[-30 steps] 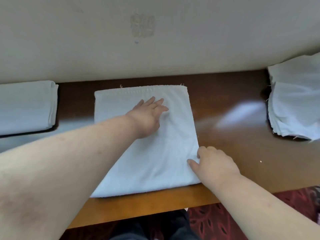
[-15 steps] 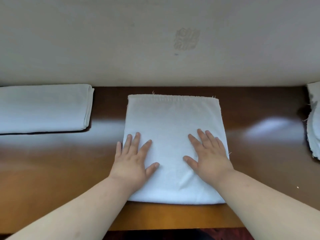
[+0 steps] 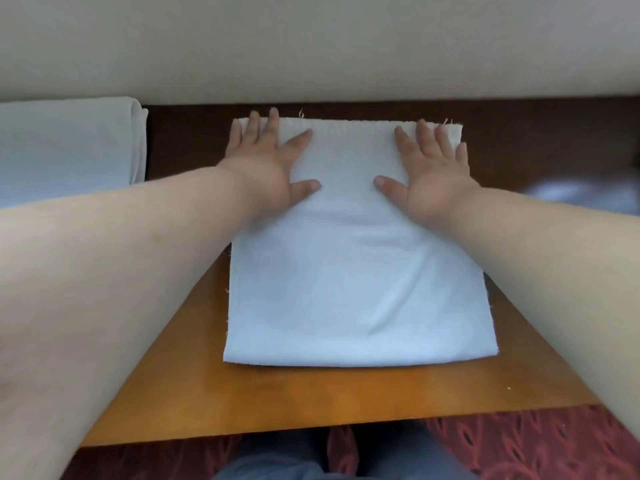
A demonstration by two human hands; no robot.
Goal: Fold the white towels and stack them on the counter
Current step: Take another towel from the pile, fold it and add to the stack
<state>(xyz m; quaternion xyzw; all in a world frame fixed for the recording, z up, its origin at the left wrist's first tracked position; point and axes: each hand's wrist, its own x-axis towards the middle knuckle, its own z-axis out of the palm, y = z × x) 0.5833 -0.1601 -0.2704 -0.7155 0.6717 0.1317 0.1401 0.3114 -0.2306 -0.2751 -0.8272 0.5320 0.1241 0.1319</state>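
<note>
One towel: we have a towel (image 3: 356, 271) lying flat in the middle of the counter (image 3: 311, 396), its near edge just inside the counter's front edge and its far edge close to the wall (image 3: 311, 46).
Fold state: we judge it partly folded, since it reads as a neat rectangle with a rounded near edge and loose threads along the far one; how many layers it has we cannot tell.
Left hand: our left hand (image 3: 266, 161) lies flat on the far left corner of the towel, fingers straight and spread wide, pressing and gripping nothing.
Right hand: our right hand (image 3: 429, 168) mirrors it on the far right corner, fingers wide and flat, holding nothing.
Step in hand: we judge this to be smoothing or squaring the far edge ahead of another fold.
Stack: at far left a folded towel pile (image 3: 69, 150) sits against the wall, so we take part of the work as done.
Left to do: we think this towel needs finishing and placing on that pile; a blurred pale patch at far right is too unclear to name.
</note>
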